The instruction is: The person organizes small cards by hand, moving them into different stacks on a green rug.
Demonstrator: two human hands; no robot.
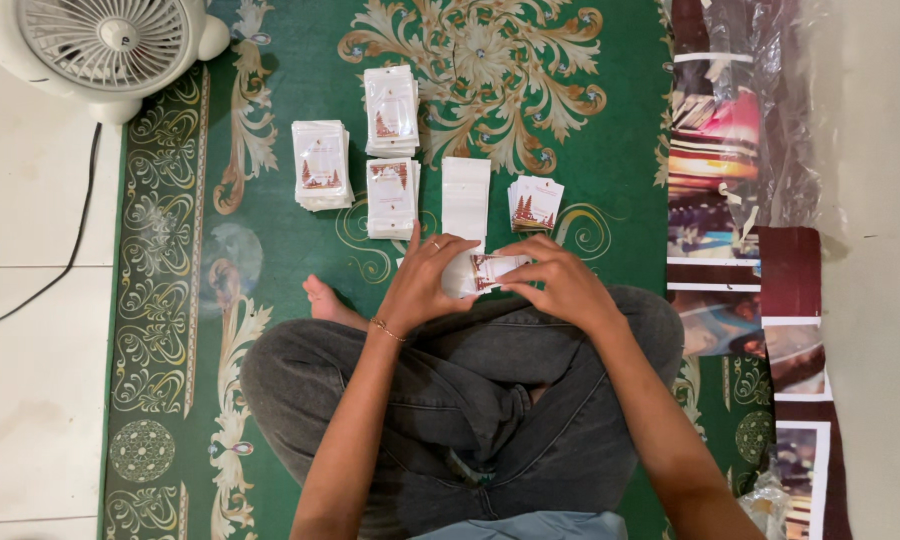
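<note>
On the green patterned rug (300,240), stacks of clear-sleeved white cards (322,165) lie ahead. Left hand (425,280) and right hand (560,280) both pinch one small printed card in a clear plastic sleeve (485,270), fingers clamped on it.

White fan (105,40), green patterned rug (170,300).

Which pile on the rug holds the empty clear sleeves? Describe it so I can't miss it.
On the green patterned rug, look just beyond the left hand. The empty sleeve stack lies between a bagged-card stack and loose cards. It alone is plain white, without any picture.
</note>
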